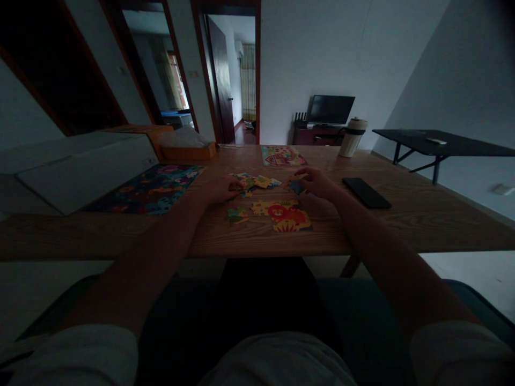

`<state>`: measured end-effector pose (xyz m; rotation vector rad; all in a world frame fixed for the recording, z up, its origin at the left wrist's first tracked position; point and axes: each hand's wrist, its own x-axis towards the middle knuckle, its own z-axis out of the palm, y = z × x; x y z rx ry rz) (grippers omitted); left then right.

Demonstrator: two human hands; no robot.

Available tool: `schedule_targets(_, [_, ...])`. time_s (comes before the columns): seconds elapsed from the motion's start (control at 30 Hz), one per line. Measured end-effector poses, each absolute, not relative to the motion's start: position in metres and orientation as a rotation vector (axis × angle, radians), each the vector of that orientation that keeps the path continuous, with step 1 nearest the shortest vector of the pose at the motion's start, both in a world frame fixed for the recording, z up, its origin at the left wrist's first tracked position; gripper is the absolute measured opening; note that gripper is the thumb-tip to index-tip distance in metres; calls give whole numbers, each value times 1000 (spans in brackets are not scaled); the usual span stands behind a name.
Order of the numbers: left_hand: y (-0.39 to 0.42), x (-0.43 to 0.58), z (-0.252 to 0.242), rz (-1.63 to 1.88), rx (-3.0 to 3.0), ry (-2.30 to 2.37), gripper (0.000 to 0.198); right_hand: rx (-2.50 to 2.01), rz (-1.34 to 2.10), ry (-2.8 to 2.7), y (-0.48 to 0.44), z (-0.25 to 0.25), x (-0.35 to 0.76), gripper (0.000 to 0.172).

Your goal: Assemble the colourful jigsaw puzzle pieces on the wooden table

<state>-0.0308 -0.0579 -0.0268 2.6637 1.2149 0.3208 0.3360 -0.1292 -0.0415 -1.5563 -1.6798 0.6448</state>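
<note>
Small jigsaw puzzle pieces (263,182) lie in a loose pile on the wooden table, between my two hands. At the pile's left edge is my left hand (223,189), its fingers curled closed against the pieces; what they grip is hard to see in the dim light. My right hand (317,183) pinches a bluish puzzle piece (296,186) just right of the pile. Nearer to me lies a joined part of the puzzle (292,215) with a red lion on yellow. Left of it is a separate green and yellow puzzle piece (237,215).
A dark illustrated sheet (161,187) lies left, partly beside a white box (84,171). An orange box (189,151) stands behind. A colourful picture card (281,155) lies at the far edge. To the right are a black phone (366,193) and a cream tumbler (353,139).
</note>
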Motion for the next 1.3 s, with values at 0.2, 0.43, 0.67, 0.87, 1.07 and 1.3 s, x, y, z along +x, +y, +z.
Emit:
schedule_targets(0.2, [-62, -28, -25, 323, 2702, 1193, 42, -1506, 662, -1581, -127, -41, 335, 20])
schedule_targets(0.43, [-69, -25, -24, 357, 2722, 1187, 43, -1567, 440, -1642, -126, -37, 338, 21])
schedule_targets(0.67, [-63, -26, -28, 369, 2717, 1182, 40, -1985, 240, -1747, -117, -45, 367, 26])
schedule_targets(0.87, [-56, -28, -31, 347, 2683, 1194, 41, -2002, 86, -1858, -114, -57, 363, 51])
schedule_targets(1.07, [-55, -29, -31, 250, 2651, 1361, 53, -1983, 229, -1968, -114, -63, 352, 55])
schedule_targets(1.3, [-58, -29, -26, 229, 2616, 1348, 49, -1879, 348, -1691, -113, -61, 354, 40])
